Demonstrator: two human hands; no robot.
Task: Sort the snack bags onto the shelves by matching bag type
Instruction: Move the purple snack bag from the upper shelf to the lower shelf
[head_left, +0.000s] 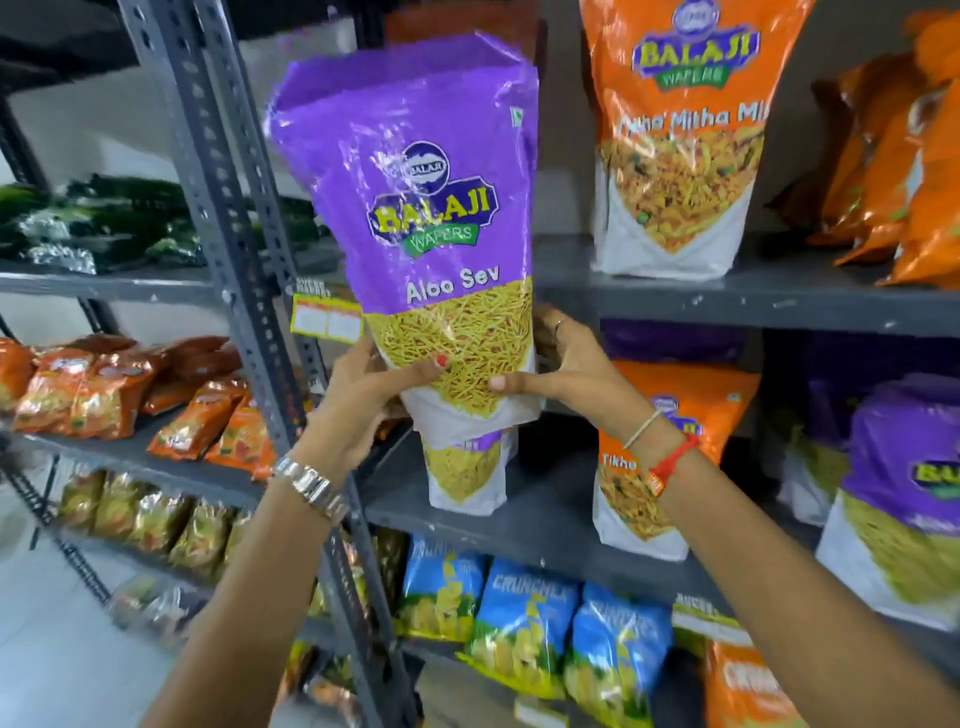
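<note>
Grey slotted-steel shelves (675, 301) fill the view, stocked with snack bags. Both hands hold 1 purple bag (415, 208) marked "Aloo Sev" upright in front of the rack, at the level of the upper shelf edge. The left hand (374, 384) grips its lower left corner, thumb across the front; the right hand (566, 364) grips the lower right edge, thumb on the front and fingers (550, 325) curled round behind — both closed on the bag.

Directly below it, a second purple bag (467, 473) of the same print stands on the middle shelf, its top hidden by the held one. To the right on that shelf stands an orange bag (670, 452) marked "Tikha", and further right another purple one (904, 499). On the upper shelf an orange bag (680, 135) stands upright beside more orange ones (893, 171), which lean. Blue bags (524, 629) line the shelf beneath. The left rack holds green, orange and yellow packs — blurred.
</note>
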